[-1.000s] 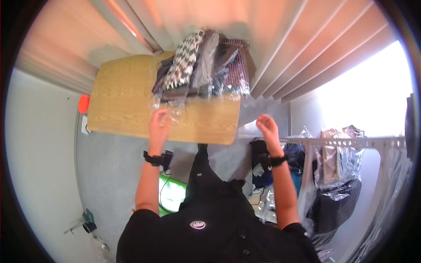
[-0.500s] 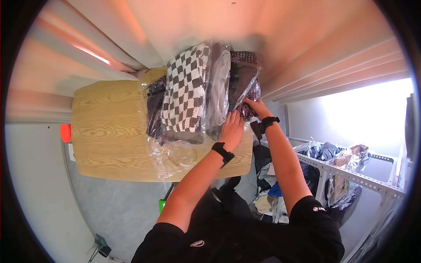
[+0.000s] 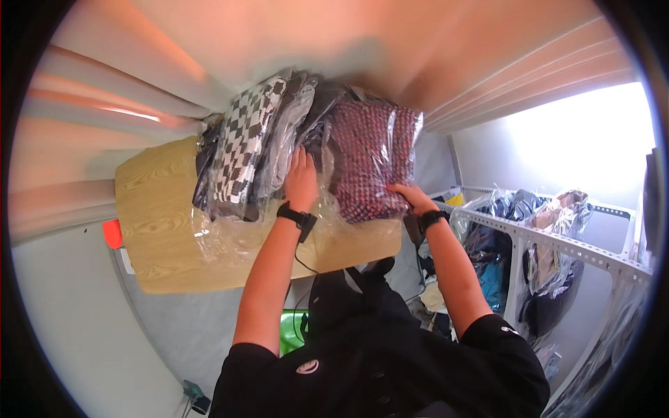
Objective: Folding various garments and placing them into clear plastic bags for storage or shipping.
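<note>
A row of folded garments in clear plastic bags leans together on a wooden table. My right hand [image 3: 417,199] pinches the lower right edge of a bagged red-and-black patterned garment [image 3: 369,160], which faces up at the row's right end. My left hand [image 3: 302,182] lies with fingers stretched out against a dark bagged garment [image 3: 315,132], just left of the patterned one. Left of that hand stand a grey bagged garment [image 3: 289,125] and a black-and-white checkered one [image 3: 244,132], both tilted. My left fingertips partly sink among the plastic.
Bare wood of the table [image 3: 157,216] shows at the left. A white perforated metal rack [image 3: 557,244] with bagged clothes stands to the right. Beige curtains [image 3: 348,35] hang behind the table. Something green [image 3: 291,331] lies below its front edge.
The patterned garment has come out to face up at the right end. The checkered and grey garments have shifted left and tilted. My left hand has moved left.
</note>
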